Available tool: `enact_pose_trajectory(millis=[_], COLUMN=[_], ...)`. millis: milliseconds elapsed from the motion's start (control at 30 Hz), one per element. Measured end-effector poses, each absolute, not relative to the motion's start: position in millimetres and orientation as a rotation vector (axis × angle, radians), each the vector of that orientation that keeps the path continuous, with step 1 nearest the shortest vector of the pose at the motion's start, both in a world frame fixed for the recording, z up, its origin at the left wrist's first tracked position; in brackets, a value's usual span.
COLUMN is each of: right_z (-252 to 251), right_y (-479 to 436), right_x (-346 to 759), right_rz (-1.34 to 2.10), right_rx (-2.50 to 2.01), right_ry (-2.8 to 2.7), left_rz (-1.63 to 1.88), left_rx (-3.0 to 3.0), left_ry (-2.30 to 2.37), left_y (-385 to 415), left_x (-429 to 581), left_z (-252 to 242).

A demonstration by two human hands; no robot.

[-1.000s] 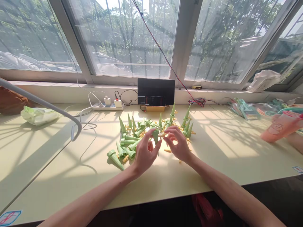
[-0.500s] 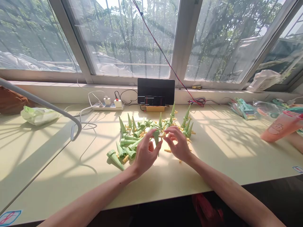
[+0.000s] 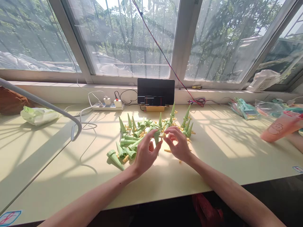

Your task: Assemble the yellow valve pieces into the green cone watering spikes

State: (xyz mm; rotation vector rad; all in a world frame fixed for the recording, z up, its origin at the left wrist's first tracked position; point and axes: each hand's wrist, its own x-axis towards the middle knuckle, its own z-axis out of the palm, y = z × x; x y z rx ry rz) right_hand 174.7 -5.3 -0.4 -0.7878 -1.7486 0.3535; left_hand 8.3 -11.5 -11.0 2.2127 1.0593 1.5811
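Between the thumb and fingers of my left hand (image 3: 147,150) is a green plastic cone spike (image 3: 156,136), its narrow end pointing down. Right beside it, my right hand (image 3: 177,142) pinches a small yellowish piece (image 3: 162,135) at the side of the spike's wide end. Whether that piece is seated in the spike I cannot tell. Several more green spikes (image 3: 129,141) lie in a pile left of and behind my hands. Others (image 3: 186,115) stand upright with yellow pieces at their bases. A loose yellow stick (image 3: 167,151) lies under my right hand.
A black tablet (image 3: 156,87) leans at the back of the table (image 3: 213,167), near a power strip (image 3: 109,107) with cables. A grey curved rod (image 3: 47,102) reaches in from the left. At right, another person's hand (image 3: 295,142) is beside a pink cup (image 3: 276,127).
My hands stay almost in place, with the green spike and the yellow piece still held close together. At the right, the pink cup has turned slightly.
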Motion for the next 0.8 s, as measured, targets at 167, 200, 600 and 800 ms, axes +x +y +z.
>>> enact_pose_trajectory(millis=[167,200,600,800], right_z=[-0.1,0.1,0.7,2.1], right_y=[-5.8,-5.9,-6.3,-7.0], right_x=[174.9,174.9,175.0,175.4], right_rz=[0.356,0.356,0.368,0.367], right_rx=[-0.791,-0.791,-0.785,-0.782], right_ry=[-1.754,-1.755,-1.763,-1.763], left_rz=[1.577,1.572,1.546,1.545], left_rx=[2.237,2.240,2.237,2.236], left_ry=[1.042,1.041,1.044,1.045], left_y=[-10.7,-10.4,-11.0,-10.1], left_x=[7.7,7.6,7.3,7.2], left_z=[-10.8,-10.8,-13.3,-13.2])
